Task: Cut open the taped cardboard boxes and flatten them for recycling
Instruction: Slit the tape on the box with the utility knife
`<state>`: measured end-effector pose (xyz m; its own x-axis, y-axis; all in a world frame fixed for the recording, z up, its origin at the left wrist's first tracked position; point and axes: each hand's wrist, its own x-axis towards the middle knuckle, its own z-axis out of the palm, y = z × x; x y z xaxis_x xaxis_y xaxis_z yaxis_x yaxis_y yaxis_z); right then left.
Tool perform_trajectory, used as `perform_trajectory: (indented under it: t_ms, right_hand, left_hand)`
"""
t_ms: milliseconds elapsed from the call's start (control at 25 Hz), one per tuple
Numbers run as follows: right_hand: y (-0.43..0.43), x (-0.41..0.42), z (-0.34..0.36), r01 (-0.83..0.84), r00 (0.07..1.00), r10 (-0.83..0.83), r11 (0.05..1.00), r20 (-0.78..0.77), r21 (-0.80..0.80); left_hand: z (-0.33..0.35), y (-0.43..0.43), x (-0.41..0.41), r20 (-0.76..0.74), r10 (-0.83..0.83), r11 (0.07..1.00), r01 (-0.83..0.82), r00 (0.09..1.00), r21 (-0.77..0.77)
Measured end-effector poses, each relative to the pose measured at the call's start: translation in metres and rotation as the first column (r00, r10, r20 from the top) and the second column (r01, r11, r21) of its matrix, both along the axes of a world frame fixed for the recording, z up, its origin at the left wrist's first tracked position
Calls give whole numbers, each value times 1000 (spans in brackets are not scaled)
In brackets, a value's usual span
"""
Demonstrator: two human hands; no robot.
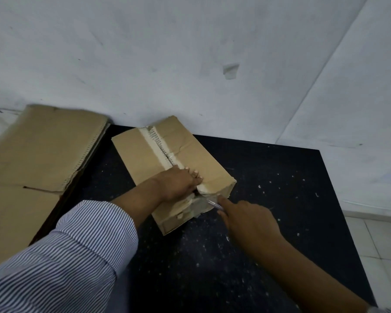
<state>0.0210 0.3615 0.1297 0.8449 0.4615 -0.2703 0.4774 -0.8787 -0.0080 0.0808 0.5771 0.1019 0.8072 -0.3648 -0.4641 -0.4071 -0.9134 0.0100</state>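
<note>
1. Where the black table (280, 199) ends at left, flattened cardboard (43, 150) lies stacked, well apart from both hands. Prob. done already.
2. Striped sleeve (77, 245) leads to the left hand (178, 182), palm down on top of the cardboard box (136, 154) near its close end. Fingers are bent over the taped seam (155, 145), bearing down. Can't tell if the tips hook into the slit or just press the flap.
3. Box sits mid-table, far end at the wall. Its long axis runs away from the person, leaning left, w/ the seam along it. Far stretch looks slit, flute edges showing. Near end has torn, wrinkled tape.
4. Cutter (213, 204) has its tip at the box's near end face, at the seam's foot, just right of the left fingers.
5. Right hand (246, 220) grasps the cutter, index finger laid straight along its back.
6. Judgement: uncut tape lies ahead-left of the blade, so the right hand is nearer the job. The left fingertips sit just beside the cut line, so there's a nick risk unless they shift back.
</note>
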Motion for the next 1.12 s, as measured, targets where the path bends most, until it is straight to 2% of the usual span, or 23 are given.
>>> perform_trajectory:
  t_ms: [80,160,200,280,360,400,520,640,680,760,840,880,960,1040,1120]
  right_hand:
    - [-8,4,2,19,1000,-20,999,-23,-26]
    - [-15,14,5,57,998,-58,998,-22,-34]
    - [-18,19,7,64,998,-65,998,-28,-5]
    - [-30,19,9,106,987,-95,991,-127,84]
    - [-53,14,6,286,928,-217,936,-302,205]
    - [-68,10,-2,387,892,-295,891,-342,240]
    - [-96,-6,-47,556,817,-495,813,-296,175]
    - [-90,-20,-89,602,774,-532,787,-344,136]
    - [-85,-19,-93,589,789,-530,796,-311,139]
    - [-69,-8,-88,519,852,-496,841,-166,152]
    - [-43,4,-71,476,878,-468,826,-104,303]
    - [-26,12,-63,440,894,-436,804,-106,401]
    - [10,28,-49,354,932,-341,795,-121,493]
    - [37,37,-44,352,935,-282,789,-214,503]
    - [56,28,-46,373,922,-274,818,-274,439]
  left_hand:
    - [-2,3,-1,-16,58,984,-60,998,-171]
    - [-4,8,0,-27,131,925,-132,991,-356]
    - [-4,10,0,-27,133,918,-133,991,-374]
    - [-8,11,-3,-10,94,953,-92,996,-288]
    - [-14,9,-11,16,64,980,-60,998,-192]
    - [-18,10,-17,46,58,981,-49,997,-185]
    - [-34,14,-42,170,127,942,-64,977,-331]
    - [-42,9,-61,222,338,886,-230,915,-403]
    - [-44,6,-67,207,447,856,-349,870,-381]
    - [-42,0,-76,136,671,726,-608,729,-323]
    - [-39,-2,-82,69,767,629,-725,638,-279]
    - [-39,-2,-84,52,769,626,-733,638,-266]
    - [-38,0,-88,51,745,654,-714,665,-250]
    - [-38,5,-92,42,735,663,-705,676,-252]
    - [-36,14,-99,21,725,671,-700,688,-243]
